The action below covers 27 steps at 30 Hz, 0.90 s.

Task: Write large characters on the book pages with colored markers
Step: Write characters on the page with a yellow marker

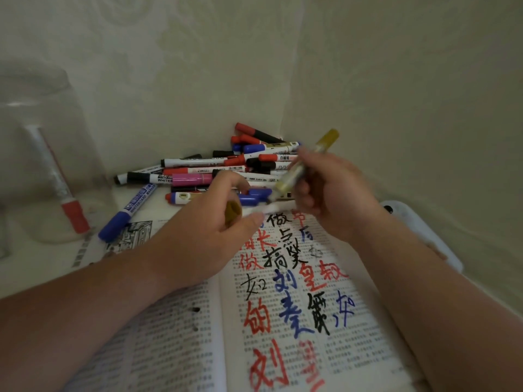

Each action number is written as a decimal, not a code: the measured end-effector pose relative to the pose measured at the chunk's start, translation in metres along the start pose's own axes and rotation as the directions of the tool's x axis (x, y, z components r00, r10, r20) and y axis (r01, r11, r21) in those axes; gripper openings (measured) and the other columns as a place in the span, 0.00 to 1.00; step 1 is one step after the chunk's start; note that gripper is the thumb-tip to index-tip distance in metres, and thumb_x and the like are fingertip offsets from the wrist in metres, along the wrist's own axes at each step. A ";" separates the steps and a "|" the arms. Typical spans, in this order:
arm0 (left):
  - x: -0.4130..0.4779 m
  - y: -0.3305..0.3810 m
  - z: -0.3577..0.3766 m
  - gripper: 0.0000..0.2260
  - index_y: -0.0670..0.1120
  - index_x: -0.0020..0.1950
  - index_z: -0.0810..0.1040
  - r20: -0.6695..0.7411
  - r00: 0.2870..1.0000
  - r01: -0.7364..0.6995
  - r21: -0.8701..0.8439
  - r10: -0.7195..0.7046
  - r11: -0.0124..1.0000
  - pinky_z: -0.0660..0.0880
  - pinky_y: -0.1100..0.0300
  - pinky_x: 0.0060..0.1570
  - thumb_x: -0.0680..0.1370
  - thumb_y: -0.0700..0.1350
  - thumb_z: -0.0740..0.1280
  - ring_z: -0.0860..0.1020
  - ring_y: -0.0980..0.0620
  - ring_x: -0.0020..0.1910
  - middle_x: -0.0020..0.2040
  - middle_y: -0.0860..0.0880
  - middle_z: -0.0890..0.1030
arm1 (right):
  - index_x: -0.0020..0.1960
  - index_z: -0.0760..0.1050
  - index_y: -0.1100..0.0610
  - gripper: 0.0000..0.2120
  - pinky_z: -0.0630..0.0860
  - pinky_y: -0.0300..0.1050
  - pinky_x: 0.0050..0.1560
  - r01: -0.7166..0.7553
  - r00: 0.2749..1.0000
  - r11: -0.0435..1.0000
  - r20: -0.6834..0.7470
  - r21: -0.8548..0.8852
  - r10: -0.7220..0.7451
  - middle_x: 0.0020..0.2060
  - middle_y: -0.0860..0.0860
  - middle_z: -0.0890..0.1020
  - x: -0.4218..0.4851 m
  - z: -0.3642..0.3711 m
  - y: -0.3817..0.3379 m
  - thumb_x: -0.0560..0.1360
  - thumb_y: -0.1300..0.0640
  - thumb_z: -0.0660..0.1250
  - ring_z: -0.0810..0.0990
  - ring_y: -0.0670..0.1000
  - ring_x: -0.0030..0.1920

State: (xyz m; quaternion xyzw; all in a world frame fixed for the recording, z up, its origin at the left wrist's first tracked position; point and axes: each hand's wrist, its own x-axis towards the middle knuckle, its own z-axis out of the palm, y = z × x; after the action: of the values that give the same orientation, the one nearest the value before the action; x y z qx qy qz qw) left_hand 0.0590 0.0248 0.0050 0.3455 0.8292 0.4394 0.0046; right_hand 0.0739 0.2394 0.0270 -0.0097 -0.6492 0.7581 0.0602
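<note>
Paper book (181, 335); cylindrical marker (295, 173), rounded cap (232, 212).

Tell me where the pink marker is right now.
In the head view the pink marker lies left of centre in the marker pile, just beyond the left hand.

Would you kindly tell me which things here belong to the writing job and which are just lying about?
In the job: gold marker in right hand; gold cap in left hand; open book; marker pile.
Lying about: clear jar; white object at right.
</note>
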 end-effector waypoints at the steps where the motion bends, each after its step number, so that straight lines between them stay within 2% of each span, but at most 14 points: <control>1: 0.000 -0.003 0.000 0.12 0.59 0.62 0.65 0.006 1.000 -0.002 0.004 0.002 1.000 0.72 0.65 0.32 0.82 0.50 0.65 0.74 0.58 0.32 0.39 0.49 0.76 | 0.37 0.72 0.56 0.15 0.58 0.39 0.23 -0.004 0.996 0.998 -0.083 0.057 0.008 0.25 0.51 0.68 0.001 -0.004 -0.001 0.81 0.52 0.65 0.61 0.49 0.24; 3: 0.001 -0.006 0.000 0.14 0.57 0.63 0.65 0.029 1.000 -0.008 0.021 0.007 1.000 0.72 0.69 0.35 0.83 0.43 0.62 0.75 0.63 0.35 0.42 0.54 0.76 | 0.32 0.70 0.54 0.18 0.57 0.37 0.21 0.020 0.981 0.997 -0.194 0.074 -0.005 0.22 0.49 0.67 0.002 -0.011 -0.002 0.81 0.55 0.65 0.60 0.47 0.20; 5: 0.002 -0.007 0.001 0.14 0.58 0.64 0.63 0.054 0.998 -0.015 0.054 0.012 0.998 0.73 0.71 0.41 0.84 0.42 0.60 0.76 0.65 0.42 0.49 0.58 0.77 | 0.33 0.69 0.55 0.17 0.57 0.34 0.21 0.032 0.979 0.999 -0.204 0.010 -0.029 0.22 0.50 0.67 0.001 -0.014 -0.003 0.79 0.57 0.68 0.60 0.46 0.19; 8: 0.003 -0.007 0.002 0.14 0.62 0.63 0.62 0.088 0.996 -0.032 0.116 0.022 0.993 0.74 0.74 0.46 0.83 0.48 0.63 0.74 0.71 0.53 0.54 0.64 0.76 | 0.34 0.72 0.53 0.16 0.59 0.35 0.21 -0.019 0.991 0.993 -0.135 -0.121 0.003 0.25 0.52 0.70 -0.003 -0.012 -0.008 0.77 0.52 0.72 0.63 0.47 0.20; 12: 0.004 -0.006 0.001 0.10 0.65 0.56 0.68 0.173 0.984 -0.085 0.212 0.048 0.974 0.75 0.68 0.49 0.79 0.54 0.67 0.76 0.66 0.52 0.53 0.64 0.78 | 0.43 0.80 0.58 0.16 0.72 0.39 0.25 -0.111 0.994 0.945 -0.011 -0.308 0.113 0.31 0.54 0.82 -0.017 -0.006 -0.035 0.78 0.45 0.69 0.79 0.51 0.28; 15: 0.005 -0.006 0.001 0.10 0.64 0.57 0.72 0.203 0.975 -0.141 0.255 0.089 0.957 0.70 0.70 0.49 0.78 0.56 0.69 0.75 0.65 0.53 0.53 0.64 0.77 | 0.46 0.82 0.59 0.13 0.77 0.39 0.28 -0.106 0.990 0.910 0.043 -0.401 0.134 0.38 0.59 0.85 -0.035 -0.010 -0.052 0.75 0.49 0.72 0.83 0.53 0.32; 17: 0.005 -0.008 0.001 0.12 0.66 0.58 0.74 0.207 0.965 -0.218 0.281 0.163 0.934 0.67 0.70 0.49 0.77 0.57 0.69 0.73 0.67 0.54 0.53 0.66 0.75 | 0.45 0.82 0.60 0.08 0.77 0.41 0.27 -0.052 0.994 0.920 0.071 -0.389 0.086 0.38 0.60 0.85 -0.056 -0.016 -0.050 0.70 0.57 0.77 0.81 0.54 0.32; 20: 0.005 -0.010 0.001 0.17 0.66 0.62 0.75 0.210 0.952 -0.276 0.288 0.221 0.917 0.66 0.72 0.51 0.74 0.64 0.64 0.69 0.68 0.56 0.53 0.66 0.71 | 0.45 0.81 0.63 0.06 0.76 0.42 0.24 -0.043 0.985 0.961 0.147 -0.275 0.086 0.34 0.61 0.82 -0.094 -0.025 -0.031 0.69 0.65 0.74 0.78 0.55 0.29; 22: 0.003 -0.010 0.003 0.21 0.63 0.64 0.75 0.222 0.945 -0.295 0.270 0.239 0.917 0.66 0.71 0.51 0.74 0.66 0.62 0.70 0.68 0.56 0.52 0.66 0.71 | 0.44 0.82 0.61 0.07 0.76 0.43 0.24 -0.077 0.974 0.962 0.184 -0.264 0.128 0.32 0.63 0.80 -0.115 -0.028 -0.015 0.67 0.62 0.76 0.77 0.57 0.26; 24: 0.002 -0.009 0.004 0.21 0.61 0.65 0.76 0.227 0.935 -0.328 0.256 0.273 0.909 0.67 0.71 0.50 0.76 0.66 0.63 0.72 0.68 0.55 0.51 0.69 0.73 | 0.43 0.82 0.58 0.09 0.74 0.43 0.24 -0.104 0.976 0.952 0.155 -0.289 0.153 0.29 0.63 0.78 -0.129 -0.028 -0.002 0.65 0.56 0.76 0.74 0.57 0.23; 27: 0.000 -0.008 0.003 0.19 0.64 0.63 0.75 0.216 0.938 -0.318 0.236 0.269 0.918 0.67 0.71 0.49 0.74 0.65 0.63 0.73 0.71 0.54 0.50 0.73 0.73 | 0.43 0.80 0.59 0.09 0.72 0.40 0.23 -0.082 0.984 0.962 0.131 -0.260 0.119 0.26 0.58 0.77 -0.143 -0.026 0.005 0.66 0.57 0.76 0.72 0.53 0.20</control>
State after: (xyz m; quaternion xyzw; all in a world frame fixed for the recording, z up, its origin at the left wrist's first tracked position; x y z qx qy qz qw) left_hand 0.0550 0.0242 -0.0027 0.5020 0.8154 0.2864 -0.0336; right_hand 0.2178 0.2490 0.0089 0.0051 -0.7422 0.6696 -0.0278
